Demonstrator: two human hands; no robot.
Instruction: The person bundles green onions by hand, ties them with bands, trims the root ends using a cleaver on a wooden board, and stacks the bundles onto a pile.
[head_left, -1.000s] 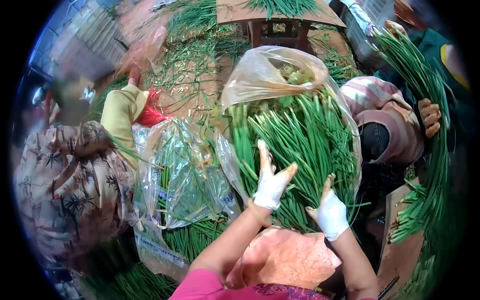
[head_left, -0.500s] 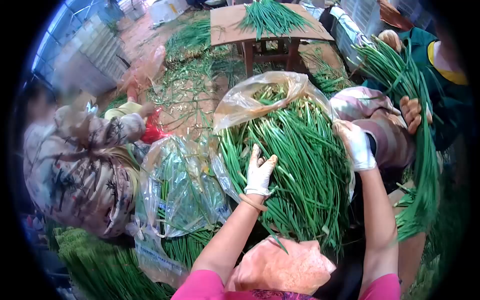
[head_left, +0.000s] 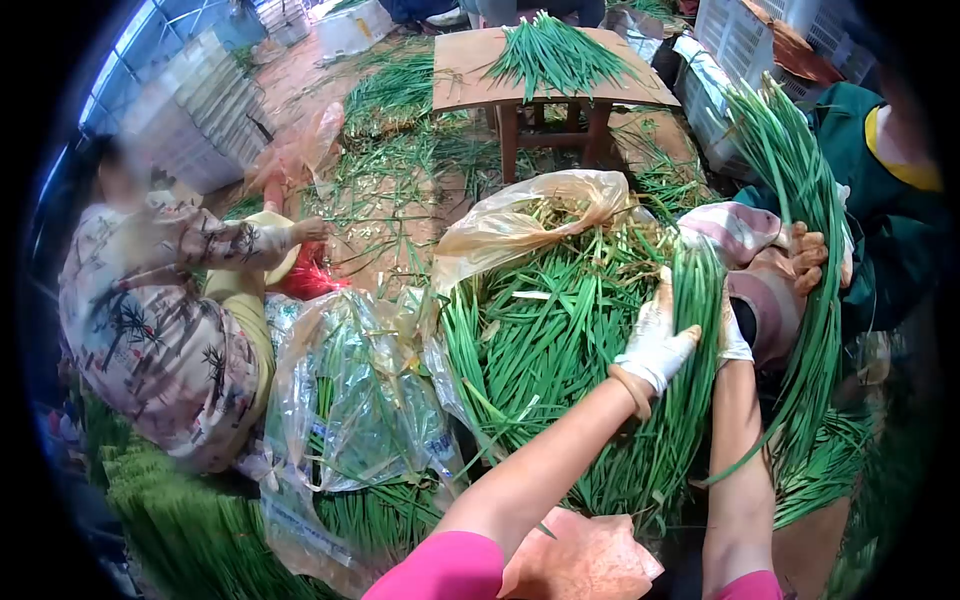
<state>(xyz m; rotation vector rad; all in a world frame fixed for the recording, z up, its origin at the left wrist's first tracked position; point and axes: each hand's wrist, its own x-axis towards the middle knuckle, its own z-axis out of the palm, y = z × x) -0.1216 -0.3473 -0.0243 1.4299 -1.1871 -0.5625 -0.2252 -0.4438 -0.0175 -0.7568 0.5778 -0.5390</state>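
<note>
My left hand (head_left: 655,345), in a white glove with bare fingertips, presses against the left side of a bunch of green chives (head_left: 697,310). My right hand (head_left: 736,335), gloved too, is on the bunch's right side, partly hidden behind the leaves. Between both hands the bunch stands nearly upright, pale stem ends at the top. Below and to the left lies a large heap of loose chives (head_left: 540,345) in an open clear plastic bag (head_left: 500,230). A pink cloth-like sheet (head_left: 585,560) lies near my lap.
At right, a co-worker's hand (head_left: 806,258) holds a long bunch of chives (head_left: 800,180). Another person (head_left: 165,320) sits at left beside a plastic bag (head_left: 360,400). Ahead stands a low table (head_left: 465,75) with chives on it. Crates (head_left: 200,110) are stacked at far left.
My left hand has moved right from the heap to join my right hand, and a bunch of chives is now gathered between them. The co-worker's bunch at right has shifted more upright.
</note>
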